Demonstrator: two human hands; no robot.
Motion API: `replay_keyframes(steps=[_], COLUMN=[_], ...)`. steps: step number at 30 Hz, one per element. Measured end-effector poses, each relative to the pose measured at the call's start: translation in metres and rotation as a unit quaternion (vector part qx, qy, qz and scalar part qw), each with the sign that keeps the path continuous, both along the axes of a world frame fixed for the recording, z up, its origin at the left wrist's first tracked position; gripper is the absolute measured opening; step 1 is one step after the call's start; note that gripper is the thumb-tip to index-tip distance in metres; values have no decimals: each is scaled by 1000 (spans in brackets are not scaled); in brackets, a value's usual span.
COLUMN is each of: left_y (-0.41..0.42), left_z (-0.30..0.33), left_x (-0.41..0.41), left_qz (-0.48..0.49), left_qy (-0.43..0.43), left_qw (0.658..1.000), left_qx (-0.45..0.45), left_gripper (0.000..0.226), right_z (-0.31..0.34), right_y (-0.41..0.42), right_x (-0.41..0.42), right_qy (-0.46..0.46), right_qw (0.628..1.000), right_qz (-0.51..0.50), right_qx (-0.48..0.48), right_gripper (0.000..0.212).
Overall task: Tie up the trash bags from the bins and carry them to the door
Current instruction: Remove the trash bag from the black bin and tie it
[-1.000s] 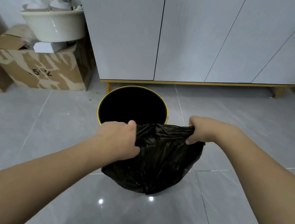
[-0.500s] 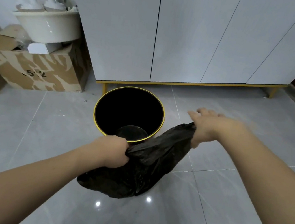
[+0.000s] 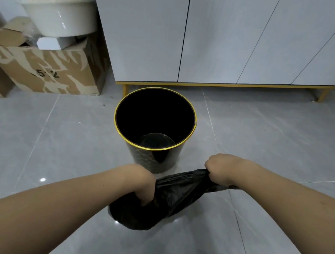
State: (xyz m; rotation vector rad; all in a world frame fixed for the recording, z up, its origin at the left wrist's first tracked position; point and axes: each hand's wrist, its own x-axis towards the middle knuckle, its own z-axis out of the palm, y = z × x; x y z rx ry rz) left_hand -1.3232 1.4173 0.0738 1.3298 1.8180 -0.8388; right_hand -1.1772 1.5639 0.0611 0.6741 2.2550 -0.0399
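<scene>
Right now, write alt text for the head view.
Two bare hands, left hand and right hand, grip a black trash bag above grey floor tiles, near an unlined black bin with a gold rim.

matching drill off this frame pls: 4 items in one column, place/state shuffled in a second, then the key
Items
1. trash bag
2. bin
3. basin
4. cardboard box

Place or state
A. on the floor left of the cabinet, flaps open
B. gripped by left hand and right hand
C. stands unlined before the cabinet
D. sits atop the box, holding crumpled paper

Pairs: 1-B, 2-C, 3-D, 4-A
</scene>
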Motion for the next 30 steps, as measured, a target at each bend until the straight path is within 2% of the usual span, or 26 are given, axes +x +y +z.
replay_keyframes(steps=[4, 6, 9, 12, 15, 17, 18, 20, 23, 25, 27, 29, 30], left_y=[-9, -14, -18, -23, -25, -24, -22, -18, -10, -5, -1, 4, 6], left_z=[-13, -21, -29, -22, -21, -20, -19, -16, -13, -21, -36, -52, -58], left_x=[5, 3, -9, -23, -30, -28, -25, -19, -11, -13, -16, -15, -13], left_qz=[-87, -90, -37, -19, 32, 107, 150, 162, 48, 106, 241, 415, 478], left_qy=[79, 94, 71, 64, 48, -3, -34, -51, -16, -45, -113, -191, -233], left_qw=[992, 989, 992, 997, 998, 994, 987, 977, 979, 981, 962, 889, 845], left_qx=[-49, -68, -99, -38, 41, 2, -37, -128, -196, -155, -66, 25, 57], left_gripper=[28, 24, 11, 23, 32, 36, 40, 46, 38, 38, 33, 29, 28], right_z=[-5, -7, -6, -3, 1, 6, 7, 4, 0, -7, -17, -31, -38], right_y=[-12, -18, -26, -26, -29, -31, -30, -19, 5, 21, 35, 50, 56], right_x=[-5, -9, -15, -15, -16, -18, -19, -22, -23, -17, -2, 19, 28], right_qy=[2, 18, 15, -74, -207, -290, -303, -282, -201, -159, -135, -79, -36], right_qw=[998, 997, 992, 986, 970, 955, 952, 959, 977, 980, 975, 940, 900], right_qz=[-43, -56, -103, -119, -91, -31, 1, 17, -64, -100, -140, -271, -352], right_qx=[-35, -47, -67, -93, -91, -52, -30, 0, -28, -64, -102, -192, -254], right_gripper=[27, 31, 56, 86, 67, 48, 37, 21, 28, 28, 28, 29, 31])
